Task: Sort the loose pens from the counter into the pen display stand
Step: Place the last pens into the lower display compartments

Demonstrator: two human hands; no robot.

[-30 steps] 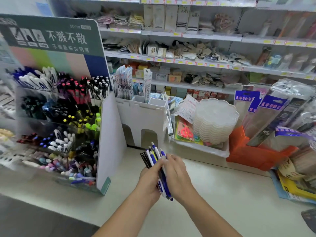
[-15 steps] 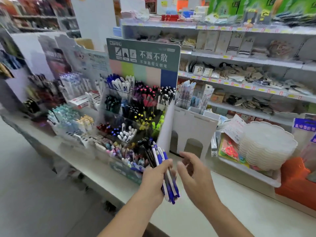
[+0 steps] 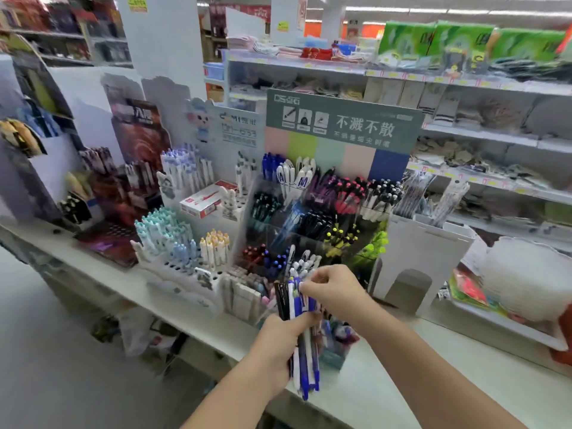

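My left hand (image 3: 280, 342) grips a bundle of pens (image 3: 301, 360), blue, white and black, held upright above the counter's front edge. My right hand (image 3: 332, 289) pinches the top of one pen in that bundle with thumb and fingertips. Right behind the hands stands the tiered pen display stand (image 3: 312, 224), its clear compartments packed with blue, black, red, white, yellow and green pens under a grey-green header card (image 3: 343, 122). The stand's lowest front row is partly hidden by my hands.
More pen displays stand to the left: a white rack with teal and yellow pens (image 3: 182, 243) and dark card stands (image 3: 136, 168). A white cardboard box (image 3: 424, 261) sits right of the stand, a stack of white trays (image 3: 523, 277) further right. The white counter (image 3: 402, 382) runs below; shelves behind.
The view has swung left and up, showing more displays. My right hand moved from beside the bundle onto the top of a pen and now pinches it. My left hand keeps the bundle.
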